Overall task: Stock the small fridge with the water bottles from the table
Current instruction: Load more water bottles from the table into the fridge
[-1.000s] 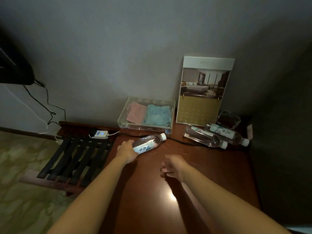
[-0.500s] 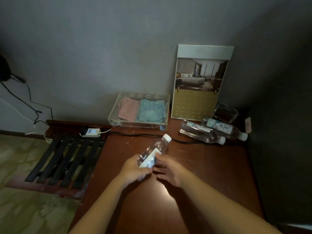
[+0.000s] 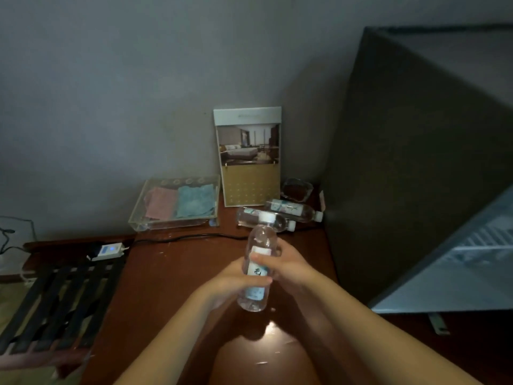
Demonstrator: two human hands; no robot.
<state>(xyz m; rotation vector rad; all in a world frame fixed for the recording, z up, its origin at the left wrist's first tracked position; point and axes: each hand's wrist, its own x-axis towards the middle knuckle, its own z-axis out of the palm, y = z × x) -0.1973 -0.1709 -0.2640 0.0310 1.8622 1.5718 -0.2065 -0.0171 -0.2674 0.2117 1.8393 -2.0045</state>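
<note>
Both forearms come in from the bottom edge, cut off below the elbows, and meet over the glossy reddish-brown wooden table (image 3: 172, 279). The left hand (image 3: 233, 284) curls its fingers round the lower label of a clear plastic water bottle with a white cap and pale blue label (image 3: 255, 271), while the right hand (image 3: 291, 266) grips the same bottle from the other side, thumb laid across the label. The bottle stands nearly upright, its base just above the tabletop; the hands hide much of its middle. To the left is a dark slatted wooden rack (image 3: 55, 295), partly cut by the frame, with a small white box showing a blue light (image 3: 108, 250) at its far end and a black cable (image 3: 180, 237) crossing the table. Behind the held bottle's cap lie two more clear water bottles (image 3: 294, 210) on their sides, the nearer one partly hidden. Farther back sit a clear acrylic tray holding pink and blue cloths (image 3: 144, 215), a dim glass dish (image 3: 297, 188), and an upright calendar card with a room photo (image 3: 249, 157) against the grey wall. The dark boxy small fridge (image 3: 402, 162) fills the right; a pale ribbed panel (image 3: 458, 268) below it is blurred and cut off.
</note>
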